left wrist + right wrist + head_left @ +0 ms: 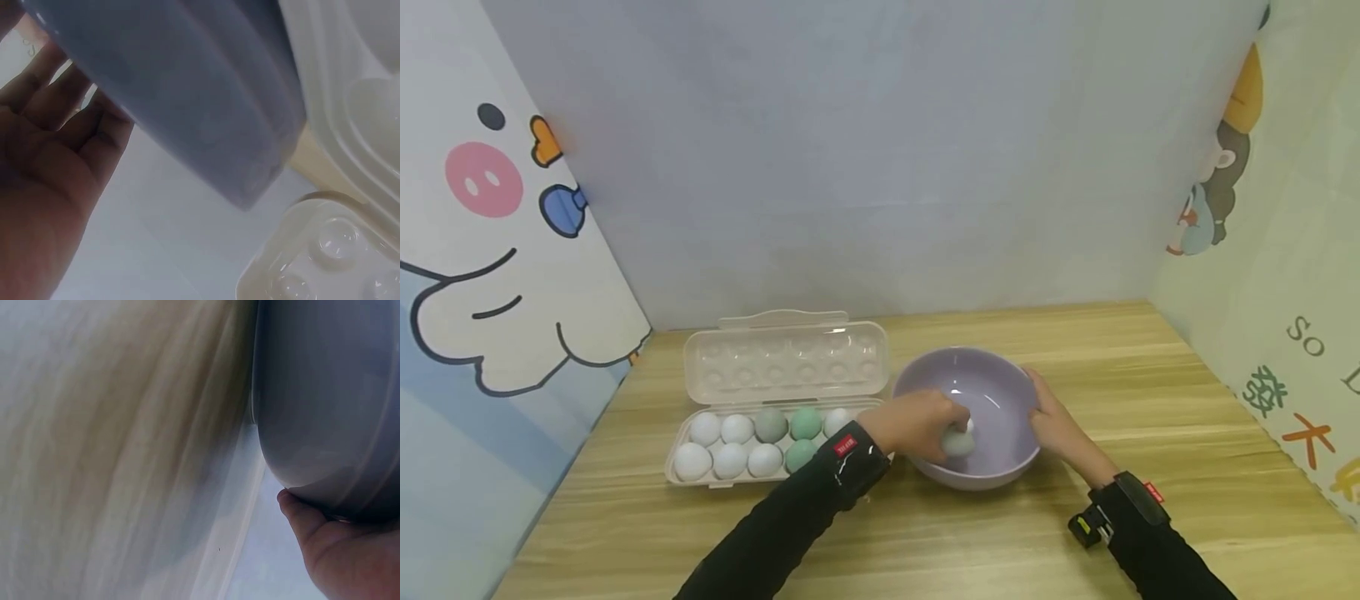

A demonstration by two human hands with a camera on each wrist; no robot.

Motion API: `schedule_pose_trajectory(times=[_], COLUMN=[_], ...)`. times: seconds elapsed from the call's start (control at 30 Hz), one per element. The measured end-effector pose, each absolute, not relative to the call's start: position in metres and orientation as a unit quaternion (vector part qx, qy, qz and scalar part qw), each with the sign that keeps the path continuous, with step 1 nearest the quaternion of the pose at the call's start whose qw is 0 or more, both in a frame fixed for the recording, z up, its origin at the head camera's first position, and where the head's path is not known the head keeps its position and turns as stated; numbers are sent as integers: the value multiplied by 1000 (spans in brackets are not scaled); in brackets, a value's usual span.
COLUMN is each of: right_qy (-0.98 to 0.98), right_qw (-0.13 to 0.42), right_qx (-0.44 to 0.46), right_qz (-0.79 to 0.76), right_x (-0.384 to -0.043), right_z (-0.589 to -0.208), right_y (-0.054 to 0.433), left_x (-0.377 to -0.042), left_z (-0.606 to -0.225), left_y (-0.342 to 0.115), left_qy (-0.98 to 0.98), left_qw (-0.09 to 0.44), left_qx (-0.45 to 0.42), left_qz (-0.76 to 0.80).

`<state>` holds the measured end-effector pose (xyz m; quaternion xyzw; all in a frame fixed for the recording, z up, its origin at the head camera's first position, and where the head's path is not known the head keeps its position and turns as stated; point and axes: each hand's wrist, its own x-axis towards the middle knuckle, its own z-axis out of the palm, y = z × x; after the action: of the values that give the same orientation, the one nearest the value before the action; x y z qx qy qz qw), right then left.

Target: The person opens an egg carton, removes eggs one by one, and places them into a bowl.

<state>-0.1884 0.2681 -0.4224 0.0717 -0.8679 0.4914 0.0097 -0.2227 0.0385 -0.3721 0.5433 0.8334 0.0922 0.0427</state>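
Observation:
In the head view my left hand (925, 423) reaches over the near left rim of a lilac bowl (1000, 408) and holds a grey-green egg (957, 442) inside it. A bit of something white shows just behind that egg. My right hand (1062, 427) grips the bowl's right rim; in the right wrist view its thumb (301, 519) lies against the outer wall. To the left, an egg carton (700, 482) holds several white and green eggs, its right end hidden by my left wrist. The left wrist view shows the left hand (56, 144) beside the bowl's wall, the egg out of sight.
The carton's clear lid (786, 367) is folded back behind the egg tray, close to the bowl's left side. Everything stands on a wood-grain table (1120, 375). A pale cloth (880, 167) hangs along the back, with printed cartoon panels at both sides.

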Motion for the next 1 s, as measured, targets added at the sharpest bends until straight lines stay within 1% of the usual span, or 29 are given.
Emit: schedule_pose_trajectory(times=[0.2, 0.37, 0.6, 0.77, 1.0], right_qy=[-866, -868, -867, -868, -867], right_qw=[10, 13, 20, 26, 21], right_qx=[72, 76, 84, 87, 83], right_qz=[495, 491, 491, 488, 491], right_x=[-188, -188, -189, -189, -188], right_z=[-422, -422, -424, -424, -424], right_y=[268, 268, 268, 268, 268], left_x=[-223, -223, -225, -225, -222], left_z=[-371, -374, -381, -382, -384], left_y=[47, 51, 50, 49, 48], left_qy=[852, 862, 865, 871, 882], left_qw=[77, 83, 71, 74, 61], left_qx=[514, 497, 495, 483, 464], left_qz=[73, 60, 49, 54, 52])
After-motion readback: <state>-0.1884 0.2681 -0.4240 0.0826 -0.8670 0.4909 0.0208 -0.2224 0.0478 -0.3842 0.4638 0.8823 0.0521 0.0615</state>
